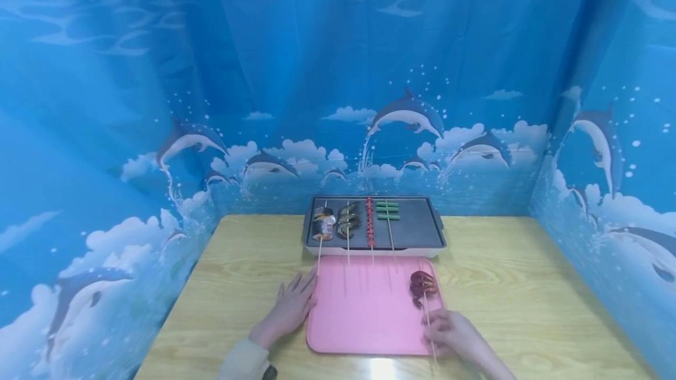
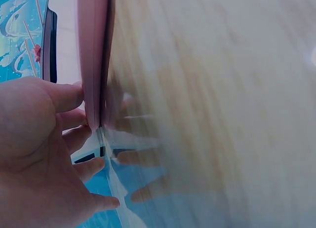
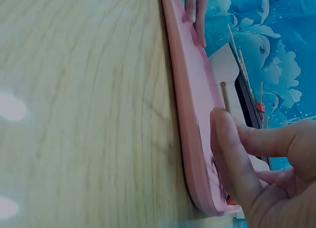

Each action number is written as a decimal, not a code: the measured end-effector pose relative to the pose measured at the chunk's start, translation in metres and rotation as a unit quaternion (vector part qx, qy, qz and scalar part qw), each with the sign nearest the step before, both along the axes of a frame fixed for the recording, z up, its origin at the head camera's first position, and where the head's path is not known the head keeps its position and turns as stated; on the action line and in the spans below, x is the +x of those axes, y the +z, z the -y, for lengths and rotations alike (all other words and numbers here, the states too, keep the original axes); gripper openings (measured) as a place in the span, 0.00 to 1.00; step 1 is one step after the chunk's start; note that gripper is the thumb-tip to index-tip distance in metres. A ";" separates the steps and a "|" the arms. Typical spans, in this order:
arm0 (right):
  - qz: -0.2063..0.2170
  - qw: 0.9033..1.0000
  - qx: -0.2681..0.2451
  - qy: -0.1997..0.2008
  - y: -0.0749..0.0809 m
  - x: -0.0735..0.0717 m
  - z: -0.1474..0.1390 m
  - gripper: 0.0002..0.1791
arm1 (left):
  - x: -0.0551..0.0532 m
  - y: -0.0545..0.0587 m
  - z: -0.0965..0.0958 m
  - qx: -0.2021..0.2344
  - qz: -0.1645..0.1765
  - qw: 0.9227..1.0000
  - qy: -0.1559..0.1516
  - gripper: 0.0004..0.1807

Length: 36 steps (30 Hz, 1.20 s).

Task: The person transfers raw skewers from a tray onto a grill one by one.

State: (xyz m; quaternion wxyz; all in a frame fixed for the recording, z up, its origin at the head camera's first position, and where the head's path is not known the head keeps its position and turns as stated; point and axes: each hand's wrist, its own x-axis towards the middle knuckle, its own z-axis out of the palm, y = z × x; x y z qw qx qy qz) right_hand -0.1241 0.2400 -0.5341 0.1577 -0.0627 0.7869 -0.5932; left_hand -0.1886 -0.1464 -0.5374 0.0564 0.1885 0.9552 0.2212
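Note:
In the head view my right hand [image 1: 455,334] pinches the bamboo stick of an octopus skewer [image 1: 422,286], whose reddish-brown tentacles are over the right side of a pink tray [image 1: 369,315]. The stick's blunt end [image 3: 225,95] juts out past my fingertips in the right wrist view. My left hand [image 1: 290,309] has its fingers spread and touches the tray's left edge. Seen from the left wrist, its thumb and nearest fingers [image 2: 74,97] rest against the tray's pink side [image 2: 93,50], and the other fingers stretch out loosely.
A dark flat grill plate [image 1: 417,230] stands behind the tray. Across it lie a fish-like skewer [image 1: 323,227], a shrimp skewer [image 1: 347,220], a red skewer [image 1: 370,221] and a green vegetable skewer [image 1: 388,217], sticks overhanging the front. Dolphin-print curtains [image 1: 338,75] surround the wooden table [image 1: 507,286].

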 end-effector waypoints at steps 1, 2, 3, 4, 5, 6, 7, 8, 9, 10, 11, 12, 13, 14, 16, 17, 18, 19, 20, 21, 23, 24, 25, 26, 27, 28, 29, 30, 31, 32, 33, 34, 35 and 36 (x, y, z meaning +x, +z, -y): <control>-0.001 1.000 -0.001 0.001 0.002 0.001 0.000 0.24 | 0.000 0.000 0.000 0.001 0.001 1.000 0.001 0.29; 0.000 1.000 -0.002 0.000 0.003 0.003 -0.001 0.24 | -0.001 -0.001 0.000 0.002 0.001 1.000 0.001 0.29; -0.002 1.000 -0.001 -0.001 0.004 0.005 -0.001 0.25 | -0.001 -0.001 0.000 0.002 0.001 1.000 0.001 0.29; -0.003 1.000 0.003 -0.003 0.006 0.006 -0.002 0.25 | -0.001 -0.001 0.000 0.001 0.002 1.000 0.002 0.29; -0.005 1.000 0.008 -0.004 0.007 0.008 -0.002 0.26 | -0.001 -0.001 0.000 0.001 0.002 1.000 0.002 0.29; -0.007 1.000 0.011 -0.005 0.009 0.010 -0.003 0.26 | -0.002 -0.001 0.000 -0.001 0.003 1.000 0.003 0.29; -0.009 1.000 0.013 -0.005 0.011 0.012 -0.004 0.27 | -0.002 -0.002 0.000 -0.002 0.002 1.000 0.003 0.29; -0.011 1.000 0.014 -0.004 0.013 0.014 -0.004 0.26 | -0.002 -0.002 0.000 -0.003 0.001 1.000 0.003 0.29; -0.015 1.000 0.017 -0.002 0.015 0.015 -0.005 0.26 | -0.003 -0.002 0.001 -0.005 0.000 1.000 0.003 0.29; -0.020 1.000 0.020 0.000 0.017 0.016 -0.006 0.25 | -0.003 -0.002 0.001 -0.004 -0.001 1.000 0.003 0.29; -0.024 1.000 0.020 0.000 0.020 0.017 -0.007 0.25 | -0.003 -0.002 0.001 -0.002 -0.003 1.000 0.002 0.29; -0.026 0.999 0.020 -0.001 0.023 0.018 -0.007 0.25 | -0.003 -0.002 0.002 -0.001 -0.005 1.000 0.001 0.29; -0.029 0.999 0.022 -0.003 0.027 0.017 -0.008 0.25 | -0.002 -0.002 0.002 0.000 -0.007 1.000 0.000 0.28; -0.030 0.999 0.021 -0.007 0.031 0.017 -0.008 0.25 | -0.002 -0.002 0.002 -0.001 -0.007 1.000 -0.001 0.28; -0.031 0.999 0.025 -0.016 0.039 0.013 -0.008 0.27 | -0.002 -0.002 0.002 0.002 -0.008 1.000 -0.002 0.28; -0.033 0.999 0.025 -0.019 0.043 0.010 -0.009 0.27 | -0.002 -0.002 0.002 0.002 -0.009 1.000 -0.003 0.28; -0.036 0.999 0.025 -0.022 0.048 0.007 -0.009 0.28 | -0.002 -0.003 0.003 0.002 -0.010 1.000 -0.004 0.28; -0.041 0.999 0.026 -0.024 0.052 0.003 -0.009 0.28 | -0.002 -0.003 0.003 0.002 -0.009 1.000 -0.005 0.29; -0.045 0.998 0.030 -0.026 0.056 -0.002 -0.009 0.28 | -0.003 -0.003 0.003 0.001 -0.008 1.000 -0.006 0.29; -0.049 0.998 0.035 -0.029 0.060 -0.007 -0.009 0.27 | -0.003 -0.003 0.003 0.001 -0.007 1.000 -0.007 0.29; -0.054 0.997 0.042 -0.035 0.068 -0.019 -0.007 0.27 | -0.003 -0.004 0.003 -0.001 -0.008 1.000 -0.008 0.29; -0.053 0.996 0.048 -0.044 0.071 -0.026 -0.006 0.26 | -0.003 -0.005 0.003 -0.002 -0.007 1.000 -0.007 0.29; -0.053 0.996 0.056 -0.049 0.074 -0.033 -0.005 0.26 | -0.003 -0.005 0.003 -0.002 -0.006 1.000 -0.006 0.29; -0.051 0.995 0.063 -0.056 0.077 -0.040 -0.003 0.25 | -0.003 -0.005 0.003 -0.003 -0.007 1.000 -0.006 0.29; -0.051 0.994 0.071 -0.062 0.080 -0.048 -0.002 0.24 | -0.003 -0.005 0.003 -0.001 -0.007 1.000 -0.006 0.29; -0.052 0.993 0.080 -0.067 0.082 -0.055 -0.001 0.24 | -0.003 -0.005 0.003 -0.001 -0.008 1.000 -0.006 0.29; -0.051 0.992 0.089 -0.071 0.084 -0.063 0.000 0.24 | -0.002 -0.004 0.002 0.000 -0.007 1.000 -0.006 0.29; -0.053 0.991 0.097 -0.075 0.086 -0.071 0.001 0.23 | -0.002 -0.004 0.002 0.000 -0.007 1.000 -0.006 0.29; -0.056 0.990 0.104 -0.072 0.087 -0.078 0.002 0.23 | -0.002 -0.004 0.002 0.000 -0.006 1.000 -0.006 0.29; -0.056 0.990 0.110 -0.073 0.088 -0.084 0.003 0.22 | -0.002 -0.003 0.002 0.000 -0.005 1.000 -0.006 0.29; -0.058 0.989 0.116 -0.072 0.089 -0.091 0.004 0.22 | -0.001 -0.003 0.002 0.001 -0.004 1.000 -0.006 0.29; -0.057 0.989 0.119 -0.071 0.089 -0.098 0.006 0.21 | -0.001 -0.002 0.002 0.001 -0.003 1.000 -0.006 0.29; -0.057 0.988 0.122 -0.069 0.090 -0.104 0.007 0.20 | -0.001 -0.002 0.002 0.002 -0.002 1.000 -0.005 0.29; -0.055 0.988 0.126 -0.068 0.090 -0.110 0.008 0.20 | -0.001 -0.002 0.001 0.003 0.000 1.000 -0.005 0.29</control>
